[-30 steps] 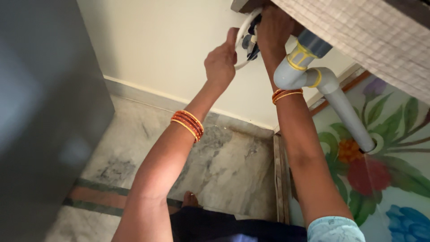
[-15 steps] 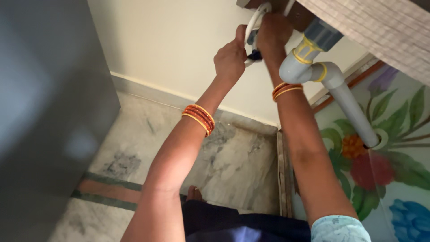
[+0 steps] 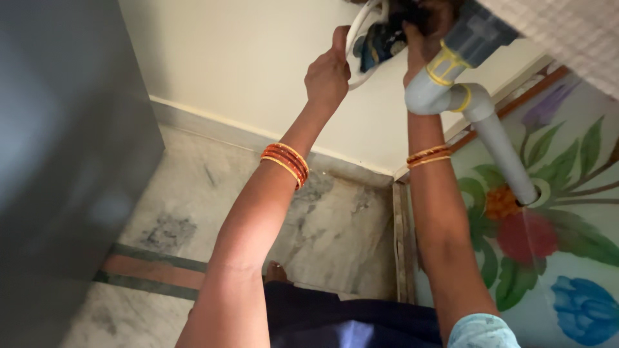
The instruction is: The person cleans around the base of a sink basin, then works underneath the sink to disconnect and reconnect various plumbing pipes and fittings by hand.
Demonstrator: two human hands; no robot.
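**Ana:** Hose first — where is it, and what has hold of it?

**Ben:** Up at the top of the view, under the edge of the pale textured countertop (image 3: 567, 38). It is a thin white flexible hose (image 3: 353, 40), bent in a loop against the cream wall (image 3: 245, 77). The left hand (image 3: 327, 72) is closed round the lower curve of that loop, thumb up along it.

**Ana:** And the right hand?

**Ben:** The right hand (image 3: 422, 29) reaches higher, just beside the grey plastic drain pipe with yellow rings (image 3: 451, 77). It seems to pinch a small dark blue fitting (image 3: 380, 40) at the hose's end, but shadow hides the fingers, so I cannot tell how firmly it grips.

**Ana:** How would the hose handle?

**Ben:** Light, I judge, and springy: it keeps a smooth curve, so it likely pushes back when bent and may kink if folded tight. The smooth skin could slip in a damp palm. Best held near the fitting, where it is stiffest, with the other hand steadying the loop.

**Ana:** Anything nearby to mind?

**Ben:** The drain pipe slants down into the flower-painted tile wall (image 3: 567, 258) on the right; a dark grey cabinet side (image 3: 58, 161) stands left, the marble floor (image 3: 335, 232) lies below.
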